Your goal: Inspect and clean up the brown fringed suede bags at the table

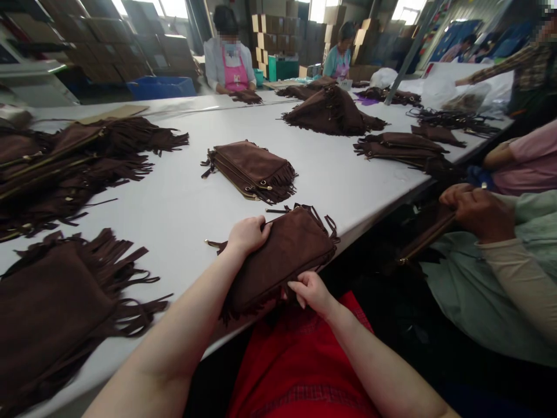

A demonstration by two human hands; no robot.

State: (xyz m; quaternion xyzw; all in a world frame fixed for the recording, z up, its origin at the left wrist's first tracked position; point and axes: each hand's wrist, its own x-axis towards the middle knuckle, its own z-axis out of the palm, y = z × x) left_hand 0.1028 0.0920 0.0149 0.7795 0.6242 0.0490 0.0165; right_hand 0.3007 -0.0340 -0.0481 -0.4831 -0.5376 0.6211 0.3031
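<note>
bag (282, 247) at the tabletop (178, 203) edge: your left fingers (265, 230) close on its far side, your right fingers (310, 280) pinch its near edge.

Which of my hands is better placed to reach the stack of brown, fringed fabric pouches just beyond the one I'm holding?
Your left hand, I'd judge: it is at the far edge of the held brown fringed pouch, closer to the stack. Your right hand is at the near edge, farther away.
</note>
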